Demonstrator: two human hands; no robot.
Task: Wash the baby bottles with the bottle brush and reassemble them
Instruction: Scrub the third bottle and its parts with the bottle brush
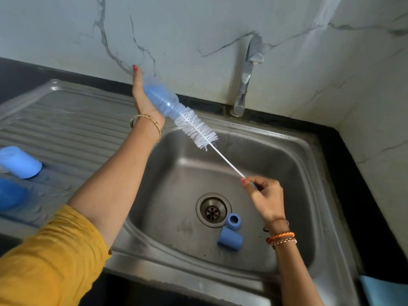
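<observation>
My left hand point(141, 96) holds a clear blue baby bottle point(161, 99) tilted above the back left corner of the sink basin point(287, 164), mouth pointing down to the right. The white bristle head of the bottle brush point(195, 128) sticks partly out of the bottle's mouth. Its thin wire stem runs down to my right hand point(263, 197), which pinches the brush's blue handle end over the basin. On the basin floor beside the drain point(213, 209) lie a blue collar ring point(233, 220) and a blue cap point(229, 237).
A chrome tap point(246, 80) stands at the back of the sink, closed, no water running. On the ridged drainboard point(72, 129) at the left lie a blue cup-shaped bottle part point(22, 162) and another blue piece point(11, 195). A light blue object point(384, 290) shows at the bottom right corner.
</observation>
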